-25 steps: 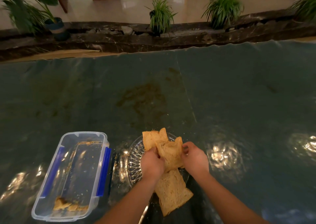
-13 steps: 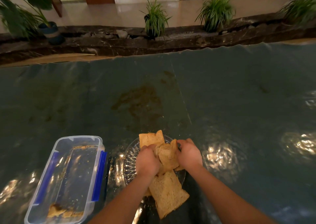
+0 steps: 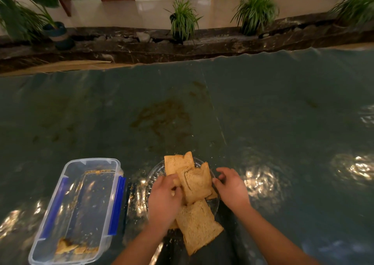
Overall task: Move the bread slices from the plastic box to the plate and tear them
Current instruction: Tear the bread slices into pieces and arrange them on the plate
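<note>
Several brown bread slices (image 3: 195, 185) lie piled on a clear glass plate (image 3: 151, 178) near the table's front edge. The lowest slice (image 3: 197, 228) hangs over the plate's near rim. My left hand (image 3: 165, 198) rests on the pile's left side, its fingers pinching the edge of the top slice. To the right of the pile, my right hand (image 3: 232, 187) is open with spread fingers, just off the bread. A clear plastic box (image 3: 66, 183) with blue clips stands left of the plate, holding only bread scraps (image 3: 68, 248) at its near end.
The table wears a dark green glossy plastic cover (image 3: 263, 123) with a brown stain (image 3: 164, 115) beyond the plate. Crumbs lie scattered around the plate. Potted plants (image 3: 182, 19) stand on a stone ledge past the table's far edge.
My right hand has let go of the top slice and moved a little to the right, fingers spreading. The slice has dropped flatter onto the pile. My left hand stays on it.
</note>
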`<state>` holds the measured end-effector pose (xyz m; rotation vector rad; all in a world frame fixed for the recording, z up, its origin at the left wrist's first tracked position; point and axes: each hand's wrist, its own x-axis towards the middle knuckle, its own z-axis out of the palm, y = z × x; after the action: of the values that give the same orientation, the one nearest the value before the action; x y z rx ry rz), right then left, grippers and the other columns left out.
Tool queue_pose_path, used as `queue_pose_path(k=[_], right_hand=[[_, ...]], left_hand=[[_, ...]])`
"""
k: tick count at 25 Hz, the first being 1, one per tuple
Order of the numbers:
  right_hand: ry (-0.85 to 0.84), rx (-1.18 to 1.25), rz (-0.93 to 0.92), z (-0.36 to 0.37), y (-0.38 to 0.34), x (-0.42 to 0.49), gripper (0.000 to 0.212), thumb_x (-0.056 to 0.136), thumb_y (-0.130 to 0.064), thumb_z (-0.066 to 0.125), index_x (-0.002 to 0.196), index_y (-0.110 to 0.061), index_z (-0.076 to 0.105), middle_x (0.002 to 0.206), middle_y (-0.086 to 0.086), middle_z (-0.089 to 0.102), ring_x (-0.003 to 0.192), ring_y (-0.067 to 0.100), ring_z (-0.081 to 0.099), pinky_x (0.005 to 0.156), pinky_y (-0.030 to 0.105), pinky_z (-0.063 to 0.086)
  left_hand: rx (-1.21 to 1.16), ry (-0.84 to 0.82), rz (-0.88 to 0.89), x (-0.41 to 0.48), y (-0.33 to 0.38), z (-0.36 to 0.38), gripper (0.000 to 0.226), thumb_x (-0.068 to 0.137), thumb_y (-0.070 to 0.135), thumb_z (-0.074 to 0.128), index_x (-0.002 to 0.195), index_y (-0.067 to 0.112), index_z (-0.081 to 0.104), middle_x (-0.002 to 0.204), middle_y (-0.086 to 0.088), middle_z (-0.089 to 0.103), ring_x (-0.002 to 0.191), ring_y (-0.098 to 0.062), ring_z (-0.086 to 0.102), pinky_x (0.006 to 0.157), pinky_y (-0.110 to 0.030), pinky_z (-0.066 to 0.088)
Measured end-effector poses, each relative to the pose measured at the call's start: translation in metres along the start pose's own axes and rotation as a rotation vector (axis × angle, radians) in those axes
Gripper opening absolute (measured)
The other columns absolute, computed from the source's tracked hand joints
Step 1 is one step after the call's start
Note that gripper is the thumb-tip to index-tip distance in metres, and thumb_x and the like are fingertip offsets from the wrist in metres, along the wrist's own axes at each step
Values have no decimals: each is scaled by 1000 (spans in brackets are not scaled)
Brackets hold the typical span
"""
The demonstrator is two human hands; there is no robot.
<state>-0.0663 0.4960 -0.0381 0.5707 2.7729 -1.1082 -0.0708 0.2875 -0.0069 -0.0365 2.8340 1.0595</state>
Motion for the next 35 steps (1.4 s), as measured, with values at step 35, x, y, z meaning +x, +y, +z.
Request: queue_pose_path(k=[35], right_hand=[[-312, 213, 24, 38, -79, -64, 27, 82, -23, 71, 102, -29, 55, 102, -7, 70, 93, 11, 63, 74, 26, 50]], left_hand=[[-804, -111, -657, -8, -45, -52, 29, 88, 9, 68, 114, 22, 66, 103, 0, 70, 95, -21, 67, 66, -35, 55]])
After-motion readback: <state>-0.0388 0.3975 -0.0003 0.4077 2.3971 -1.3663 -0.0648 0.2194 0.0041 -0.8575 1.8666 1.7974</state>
